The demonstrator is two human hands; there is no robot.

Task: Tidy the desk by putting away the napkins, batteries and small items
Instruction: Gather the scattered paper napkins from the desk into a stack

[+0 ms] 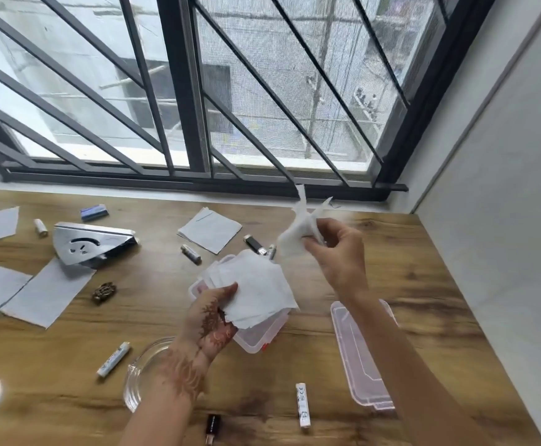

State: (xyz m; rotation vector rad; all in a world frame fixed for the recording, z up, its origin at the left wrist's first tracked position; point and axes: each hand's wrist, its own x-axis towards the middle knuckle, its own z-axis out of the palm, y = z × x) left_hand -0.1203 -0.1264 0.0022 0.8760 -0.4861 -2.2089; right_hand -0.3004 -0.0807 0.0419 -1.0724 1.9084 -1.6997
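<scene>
Head view: left hand [213, 312] is gripping a napkin stack [253, 289] over the plastic box [256, 339]; right hand [333, 249] is pinching one crumpled napkin [295, 233]

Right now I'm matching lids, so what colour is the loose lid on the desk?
The lid is clear, tinted pink; the head view shows it.

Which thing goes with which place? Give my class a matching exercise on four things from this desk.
Things:
1. napkin stack
2. crumpled napkin
3. lid
4. glass dish

Places:
A. flat on the desk, right of the box
B. pinched in the right hand
C. gripped by the left hand above the box
D. towards the desk's near edge, left of the box

Pairs: 1-C, 2-B, 3-A, 4-D
</scene>
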